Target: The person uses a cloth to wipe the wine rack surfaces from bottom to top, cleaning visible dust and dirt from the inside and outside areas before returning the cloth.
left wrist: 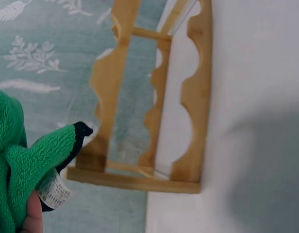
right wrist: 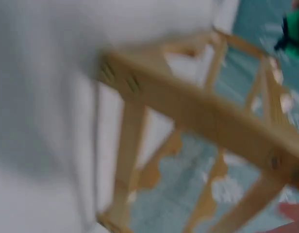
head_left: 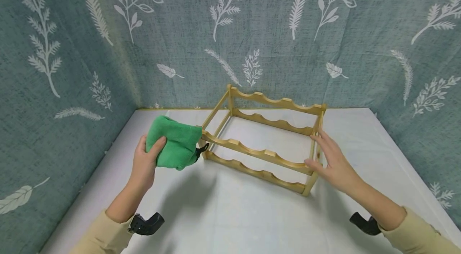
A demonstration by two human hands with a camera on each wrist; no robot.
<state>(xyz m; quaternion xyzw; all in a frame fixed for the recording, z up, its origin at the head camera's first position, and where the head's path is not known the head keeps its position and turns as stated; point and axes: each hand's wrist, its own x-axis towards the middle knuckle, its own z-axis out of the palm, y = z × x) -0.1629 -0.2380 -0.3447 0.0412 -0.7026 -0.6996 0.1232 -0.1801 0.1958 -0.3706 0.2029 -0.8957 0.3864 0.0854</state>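
A folded green terry cloth (head_left: 174,142) with a black edging and loop is gripped by my left hand (head_left: 145,162), thumb across its front. In the left wrist view a white printed label (left wrist: 55,190) shows on the cloth (left wrist: 40,162). The cloth is beside the left end of a wooden rack (head_left: 252,151) with scalloped rails, which stands on the white table. At the rack's right end is my right hand (head_left: 335,164), its thumb and fingers spread apart at the end frame; contact is hard to tell. The right wrist view is blurred, with the rack (right wrist: 188,104) filling much of it.
The white tabletop (head_left: 245,222) extends around the rack. Patterned green-grey fabric (head_left: 273,62) hangs behind and on both sides. Dark wrist-worn devices sit at the left cuff (head_left: 145,225) and right cuff (head_left: 365,224).
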